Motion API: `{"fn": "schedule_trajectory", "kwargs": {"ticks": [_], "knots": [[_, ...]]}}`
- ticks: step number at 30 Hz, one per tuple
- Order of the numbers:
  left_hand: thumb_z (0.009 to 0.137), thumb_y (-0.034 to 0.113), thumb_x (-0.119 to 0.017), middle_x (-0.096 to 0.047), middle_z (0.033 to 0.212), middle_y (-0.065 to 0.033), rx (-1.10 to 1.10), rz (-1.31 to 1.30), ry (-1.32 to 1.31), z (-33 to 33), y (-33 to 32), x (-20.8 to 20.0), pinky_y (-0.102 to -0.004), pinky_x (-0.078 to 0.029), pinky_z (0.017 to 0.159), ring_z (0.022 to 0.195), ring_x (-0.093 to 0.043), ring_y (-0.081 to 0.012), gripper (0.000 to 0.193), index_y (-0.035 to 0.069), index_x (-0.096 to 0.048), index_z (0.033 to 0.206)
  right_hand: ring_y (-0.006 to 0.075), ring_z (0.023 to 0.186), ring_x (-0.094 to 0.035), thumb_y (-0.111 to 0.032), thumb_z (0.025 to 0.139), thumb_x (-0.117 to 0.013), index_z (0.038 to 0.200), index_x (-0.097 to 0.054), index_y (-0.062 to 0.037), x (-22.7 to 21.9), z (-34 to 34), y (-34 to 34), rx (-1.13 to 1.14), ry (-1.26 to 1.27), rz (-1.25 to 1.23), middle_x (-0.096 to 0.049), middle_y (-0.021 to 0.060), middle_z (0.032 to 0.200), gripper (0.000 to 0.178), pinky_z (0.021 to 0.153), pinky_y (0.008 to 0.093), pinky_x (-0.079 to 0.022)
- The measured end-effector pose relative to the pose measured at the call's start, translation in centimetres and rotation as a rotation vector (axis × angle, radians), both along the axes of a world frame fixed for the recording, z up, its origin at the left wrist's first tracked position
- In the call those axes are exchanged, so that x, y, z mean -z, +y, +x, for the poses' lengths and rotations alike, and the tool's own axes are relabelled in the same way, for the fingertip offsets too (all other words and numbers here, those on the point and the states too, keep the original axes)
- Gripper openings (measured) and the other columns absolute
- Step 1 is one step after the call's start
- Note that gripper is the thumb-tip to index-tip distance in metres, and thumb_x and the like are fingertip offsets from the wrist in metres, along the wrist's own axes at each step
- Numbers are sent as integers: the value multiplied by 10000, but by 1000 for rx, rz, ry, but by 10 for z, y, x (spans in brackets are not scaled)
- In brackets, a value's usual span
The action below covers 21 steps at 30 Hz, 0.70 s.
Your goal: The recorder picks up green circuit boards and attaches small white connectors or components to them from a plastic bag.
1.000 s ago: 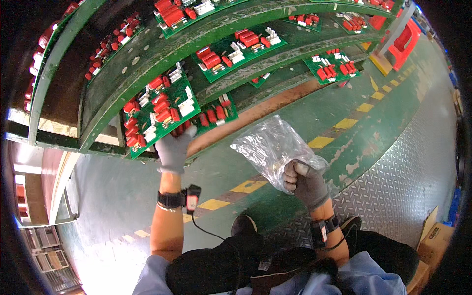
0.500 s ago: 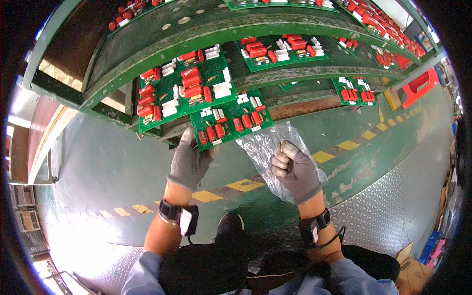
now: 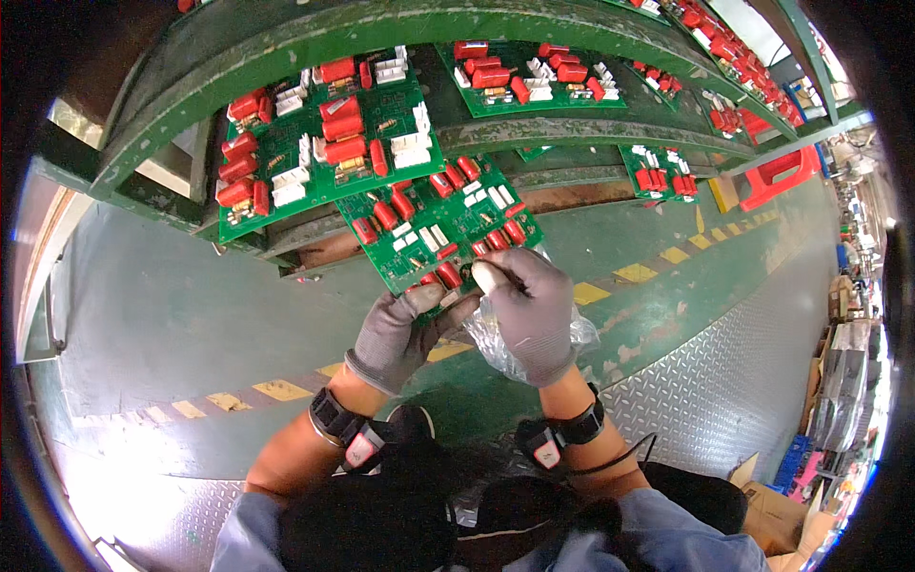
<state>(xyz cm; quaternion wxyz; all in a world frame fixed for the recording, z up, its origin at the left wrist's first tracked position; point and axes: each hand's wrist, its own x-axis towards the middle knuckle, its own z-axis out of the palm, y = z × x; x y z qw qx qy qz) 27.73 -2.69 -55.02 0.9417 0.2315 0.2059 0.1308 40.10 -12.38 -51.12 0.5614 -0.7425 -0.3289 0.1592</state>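
Note:
A green circuit board (image 3: 412,255) with red capacitors and white parts juts toward me from the shelf, tilted. Its near left corner is in my gloved left hand (image 3: 396,334), thumb on top and fingers below. My gloved right hand (image 3: 532,310) is closed at the board's near right edge, fingertips touching it. A clear, crumpled plastic bag (image 3: 491,341) hangs under the right hand; how its mouth meets the board is hidden behind the fingers. Just above, a bigger circuit board (image 3: 310,160) overhangs the far edge of the held one.
The green rack (image 3: 610,129) bears several more circuit boards (image 3: 543,86) on its levels. Beyond its right end sits a red plastic object (image 3: 782,178). A yellow-striped line (image 3: 281,389) crosses the green floor; metal tread plate (image 3: 696,400) lies at right, cardboard (image 3: 774,515) at lower right.
The lower board has come farther out toward me, with my left hand now gripping its corner. My right hand moved left with the bag, up to the board's edge.

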Motion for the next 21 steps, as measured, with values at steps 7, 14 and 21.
{"fn": "schedule_trajectory", "kwargs": {"ticks": [7, 14, 21], "knots": [[859, 121, -611, -575, 1154, -87, -83, -83, -86, 9, -7, 9, -375, -467, 964, 1086, -558, -221, 336, 37, -519, 1171, 315, 656, -588, -136, 773, -648, 759, -624, -34, 13, 0, 6, 44, -332, -149, -617, 135, 729, 106, 575, 375, -459], [859, 105, -612, -574, 1148, -97, -59, -140, -89, 9, -8, 15, -381, -454, 975, 1088, -553, -222, 326, 23, -522, 1162, 270, 626, -604, -104, 745, -677, 776, -652, -17, 20, 1, 9, 56, -508, -264, -627, 130, 723, 96, 563, 330, -464], [840, 58, -614, -569, 1159, -102, -51, -175, -75, 10, -7, 20, -371, -455, 975, 1084, -555, -219, 346, 14, -515, 1169, 306, 649, -590, -127, 744, -664, 753, -631, -44, 19, 3, 12, 29, -643, -333, -615, 122, 711, 90, 581, 376, -462]]}}
